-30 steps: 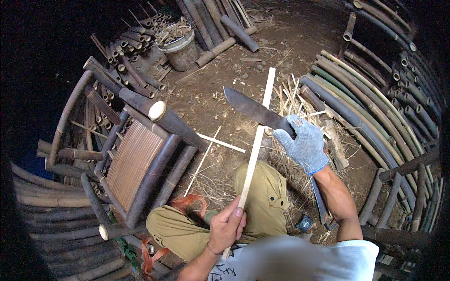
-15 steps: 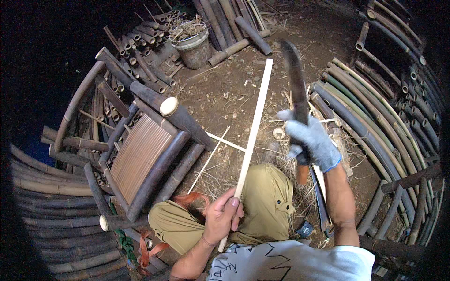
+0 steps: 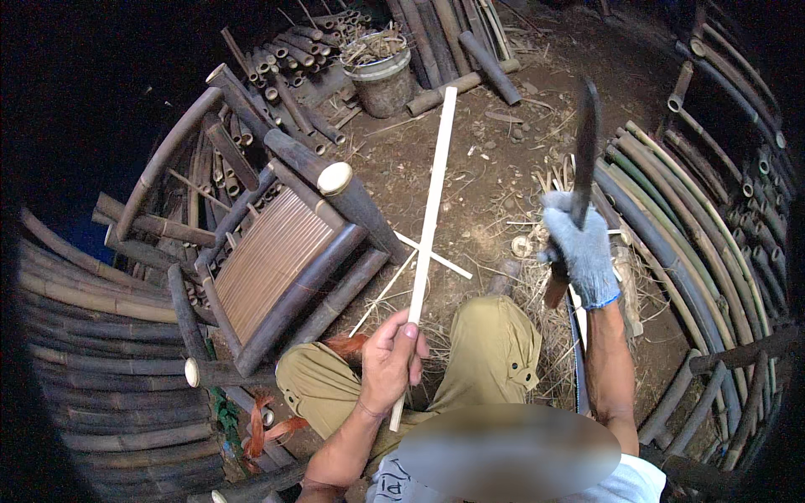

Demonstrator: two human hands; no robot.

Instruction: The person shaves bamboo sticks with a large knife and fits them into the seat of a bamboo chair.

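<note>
My bare left hand (image 3: 390,360) is closed around the lower part of a long, pale bamboo strip (image 3: 435,189). The strip slants up and away in front of my knees, its lower end near my shirt. On the right, my gloved right hand (image 3: 582,256), in grey knit, grips a machete (image 3: 586,138). Its dark blade points away from me and bends slightly near the tip; the brown handle shows below the glove. Blade and strip are well apart. Behind the strip, thin pale bamboo pieces (image 3: 449,260) lie crossed on the ground.
A bamboo chair (image 3: 281,239) with a slatted panel stands close on the left. Bamboo poles (image 3: 662,205) are stacked along the right. Farther off stand a bucket (image 3: 377,88) of scraps and leaning poles (image 3: 429,42). Shavings litter the dirt floor (image 3: 478,172); a saw-like blade (image 3: 579,352) lies beside my right forearm.
My view has turned a little left. The strip's far end has swung left, while the machete has moved right and its blade stands straighter. Both hands keep their holds.
</note>
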